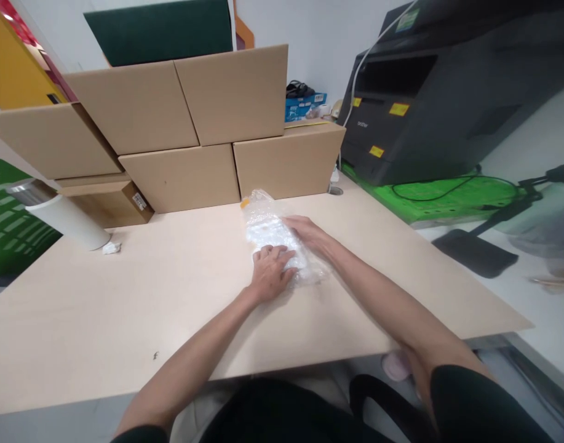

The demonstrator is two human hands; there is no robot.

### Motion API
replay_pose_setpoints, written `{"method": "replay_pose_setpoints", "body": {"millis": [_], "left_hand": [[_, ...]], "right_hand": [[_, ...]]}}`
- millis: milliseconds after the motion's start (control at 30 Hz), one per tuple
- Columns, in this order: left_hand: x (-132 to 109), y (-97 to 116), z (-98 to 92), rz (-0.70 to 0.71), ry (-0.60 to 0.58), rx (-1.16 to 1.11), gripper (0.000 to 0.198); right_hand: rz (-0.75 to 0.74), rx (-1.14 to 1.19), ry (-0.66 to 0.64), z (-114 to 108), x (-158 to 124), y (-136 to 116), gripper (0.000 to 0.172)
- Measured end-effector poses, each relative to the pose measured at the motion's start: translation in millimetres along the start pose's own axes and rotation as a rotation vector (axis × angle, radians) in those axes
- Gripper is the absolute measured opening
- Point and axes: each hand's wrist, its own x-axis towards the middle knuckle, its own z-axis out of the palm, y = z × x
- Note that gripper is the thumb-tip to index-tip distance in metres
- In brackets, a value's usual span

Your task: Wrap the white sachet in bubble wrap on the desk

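Observation:
A bubble-wrap package point(263, 227) lies on the pale wooden table point(171, 295), with something whitish inside that I cannot make out. An orange patch point(245, 203) shows at its far left corner. My left hand point(271, 271) rests on the near part of the wrap, palm down, its fingers spread over the plastic. Along the right side of the package is my right hand point(304, 231), its fingers partly hidden behind the wrap's edge. Whether those fingers grip the plastic or only touch it does not show.
Cardboard boxes point(180, 178) are stacked along the table's far edge. A white bottle point(69, 218) with a metal cap stands at the left beside a crumpled white scrap point(111, 247). To the right, a black printer point(401, 111) sits on a green surface point(411, 203).

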Motion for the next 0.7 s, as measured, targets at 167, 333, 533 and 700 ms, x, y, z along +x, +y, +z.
{"method": "replay_pose_setpoints", "body": {"millis": [167,333,533,700], "left_hand": [[-0.4,-2.2,1.3,0.003,-0.01,0.0,0.04],[-4.2,-4.7,3.6,0.029,-0.011,-0.036,0.041],[0.3,-22.6,-33.8,-0.071,0.321,0.042,0.071],[-8.5,-47.1,-80.5,-0.103,0.152,-0.353,0.071]], "right_hand": [[0.1,0.106,-0.093,18.5,23.6,-11.1,0.024],[0.087,0.141,-0.044,26.4,25.2,-12.6,0.024],[0.005,0.139,-0.152,15.1,-21.9,-28.0,0.031],[-0.141,0.064,-0.285,16.4,-70.8,-45.9,0.046]]}}
